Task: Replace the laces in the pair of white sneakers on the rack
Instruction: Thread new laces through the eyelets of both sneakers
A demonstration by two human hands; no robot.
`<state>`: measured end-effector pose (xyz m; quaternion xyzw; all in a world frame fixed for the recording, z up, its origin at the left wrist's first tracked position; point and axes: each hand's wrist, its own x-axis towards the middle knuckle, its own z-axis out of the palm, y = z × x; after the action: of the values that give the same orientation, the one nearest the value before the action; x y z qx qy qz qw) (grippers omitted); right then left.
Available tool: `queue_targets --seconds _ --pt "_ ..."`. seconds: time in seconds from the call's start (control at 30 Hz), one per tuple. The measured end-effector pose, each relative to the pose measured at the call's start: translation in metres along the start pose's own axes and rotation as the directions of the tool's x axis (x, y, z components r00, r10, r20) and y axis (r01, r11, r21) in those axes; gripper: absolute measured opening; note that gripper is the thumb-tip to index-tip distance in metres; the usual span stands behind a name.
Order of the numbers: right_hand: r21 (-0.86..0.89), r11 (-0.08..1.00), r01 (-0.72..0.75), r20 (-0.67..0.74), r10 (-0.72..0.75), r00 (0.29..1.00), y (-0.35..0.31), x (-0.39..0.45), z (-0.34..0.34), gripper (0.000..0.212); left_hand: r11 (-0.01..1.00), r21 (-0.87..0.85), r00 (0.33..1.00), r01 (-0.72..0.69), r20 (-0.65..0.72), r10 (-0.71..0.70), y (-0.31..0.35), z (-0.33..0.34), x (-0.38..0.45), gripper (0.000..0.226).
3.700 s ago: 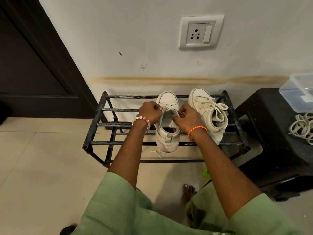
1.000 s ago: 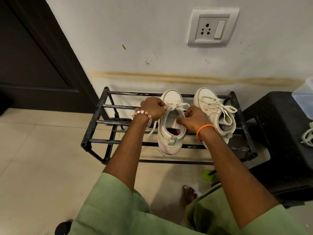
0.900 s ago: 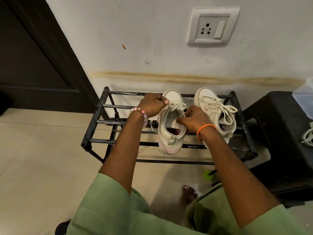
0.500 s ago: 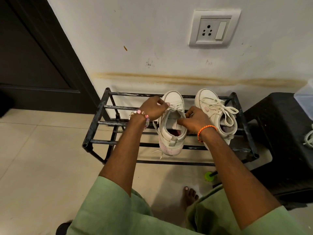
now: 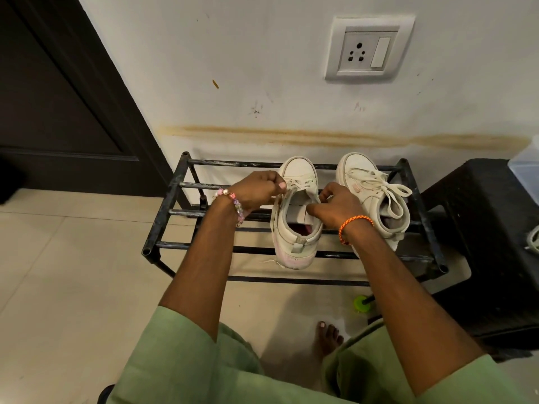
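Two white sneakers [image 5: 297, 217] stand on the rack [image 5: 175, 199]. The left hand [image 5: 256, 191] pinches the near sneaker's lace [image 5: 294, 183]. The right hand [image 5: 338, 205] grips its collar with curled fingers [image 5: 313, 209].

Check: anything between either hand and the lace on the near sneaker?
Nothing visible. The left hand already pinches the lace at the left sneaker, and the right hand grips its collar. The other sneaker sits apart on the rack.
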<state>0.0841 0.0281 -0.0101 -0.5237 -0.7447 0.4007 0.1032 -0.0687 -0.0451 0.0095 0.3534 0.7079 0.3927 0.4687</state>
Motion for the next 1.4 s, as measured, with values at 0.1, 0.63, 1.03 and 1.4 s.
queue_targets --seconds 0.1,0.63,1.03,1.4 --pt "-0.003 1.0 0.012 -0.006 -0.012 1.0 0.0 0.0 0.001 0.017 0.995 -0.101 0.999 0.025 0.051 -0.02 -0.005 -0.004 -0.001 0.028" --pt "0.027 1.0 0.002 -0.006 -0.002 1.0 0.005 0.005 -0.001 0.018 0.983 -0.091 0.951 0.16 -0.253 -0.178 -0.013 0.003 0.009 0.024" --pt "0.051 0.998 -0.031 0.05 0.029 0.998 0.005 0.007 -0.004 0.021 0.939 0.332 0.923 0.092 -0.381 0.045 -0.014 0.015 0.01 0.006" --pt "0.394 0.796 0.46 -0.187 -0.421 0.888 -0.042 -0.018 0.006 0.015 0.847 -0.404 0.937 -0.345 -0.194 0.289 0.046 0.006 -0.031 0.023"
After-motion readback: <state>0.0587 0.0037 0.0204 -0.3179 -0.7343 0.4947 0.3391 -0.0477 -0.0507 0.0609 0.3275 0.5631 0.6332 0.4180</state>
